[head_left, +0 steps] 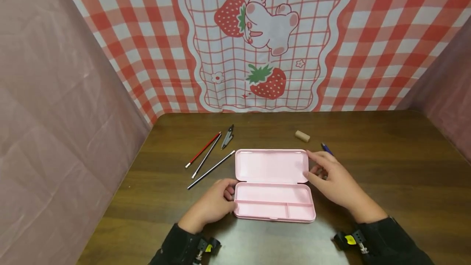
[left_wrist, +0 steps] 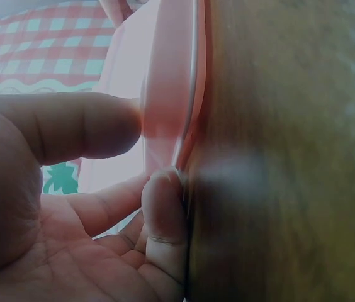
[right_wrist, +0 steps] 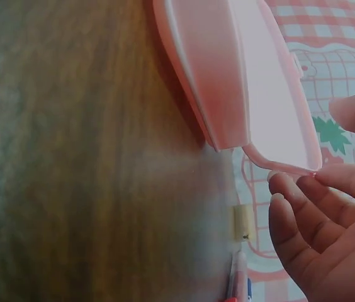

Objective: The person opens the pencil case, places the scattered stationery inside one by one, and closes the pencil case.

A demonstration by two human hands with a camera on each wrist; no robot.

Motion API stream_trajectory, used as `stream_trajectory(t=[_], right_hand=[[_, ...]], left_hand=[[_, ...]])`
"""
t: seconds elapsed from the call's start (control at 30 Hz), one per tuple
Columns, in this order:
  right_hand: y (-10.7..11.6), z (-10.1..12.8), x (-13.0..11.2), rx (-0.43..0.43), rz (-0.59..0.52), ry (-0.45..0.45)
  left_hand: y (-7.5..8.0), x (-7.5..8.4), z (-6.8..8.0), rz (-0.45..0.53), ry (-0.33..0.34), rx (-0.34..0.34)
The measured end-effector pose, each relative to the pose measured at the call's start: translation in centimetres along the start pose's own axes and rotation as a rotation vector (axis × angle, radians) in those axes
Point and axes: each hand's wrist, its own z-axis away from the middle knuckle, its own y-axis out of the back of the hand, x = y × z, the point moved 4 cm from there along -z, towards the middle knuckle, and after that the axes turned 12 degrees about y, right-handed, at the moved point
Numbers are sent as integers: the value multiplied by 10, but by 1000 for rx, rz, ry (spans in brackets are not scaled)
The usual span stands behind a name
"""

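**Now the case lies open, both hands at its ends**

Right now I have the pink pencil case (head_left: 274,185) flat near the front edge of the wooden table (head_left: 386,175), lid swung back and nothing in its tray. My left hand (head_left: 213,205) sits at the tray's left end; the left wrist view shows thumb and a curled fingertip (left_wrist: 163,207) pressed against the pink rim, bracing rather than wrapping it. My right hand (head_left: 336,183) is at the lid's right edge, fingers loosely spread, tips touching or all but touching the rim; the right wrist view is too soft to settle it.

I judge this as the opening step just finished, with filling ahead. Left of the case lie a red pencil (head_left: 203,150), two dark pencils (head_left: 210,169) and what may be a small compass (head_left: 227,136). An eraser (head_left: 302,136) and a blue pen (head_left: 326,149) lie beyond my right hand.

Next I would let go of the lid and reach for the nearest piece, the pen, keeping the left hand steadying the tray.
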Motion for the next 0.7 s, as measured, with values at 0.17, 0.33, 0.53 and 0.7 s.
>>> stream_trajectory(t=[0.17, 0.33, 0.53, 0.7], right_hand=[[0, 1, 1, -49, 26, -21], [-2, 1, 3, -94, 19, -30], [-5, 3, 6, -176, 79, -25], [-7, 5, 2, -267, 131, -43]], left_hand=[[0, 3, 1, -5, -12, 0], [-1, 3, 2, -4, -20, -3], [-1, 2, 2, -4, -23, -5], [-1, 2, 2, -12, -19, -4]])
